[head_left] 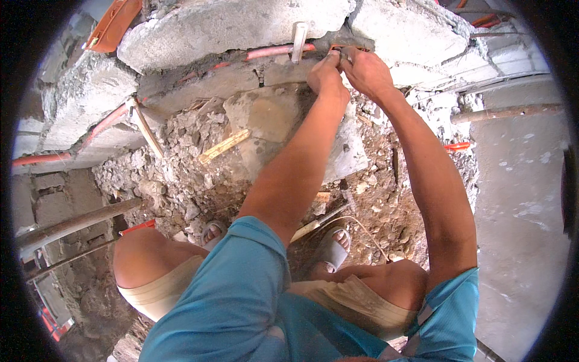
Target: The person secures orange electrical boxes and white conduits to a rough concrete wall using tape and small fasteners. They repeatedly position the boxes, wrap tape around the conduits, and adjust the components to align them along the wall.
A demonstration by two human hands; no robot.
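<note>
Both my arms reach forward to a groove in the broken block wall point(235, 27). My left hand point(325, 73) has its fingers closed in a pinch at the groove. Close against it, my right hand point(367, 71) is also closed, its fingertips meeting the left ones. Whatever lies between the fingertips is too small and covered to name. Just beyond them shows the orange rim point(353, 47) of something set into the wall. An orange-pink conduit point(280, 51) runs along the groove to the left, with a pale wooden peg point(299, 41) standing across it.
Rubble point(181, 157) covers the ground below the wall, with a flat slab point(265, 114) and a wood strip point(224, 146) on it. A hammer point(306, 230) lies by my sandalled foot point(333, 248). An orange box point(114, 24) sits upper left; poles point(78, 226) jut in from the left.
</note>
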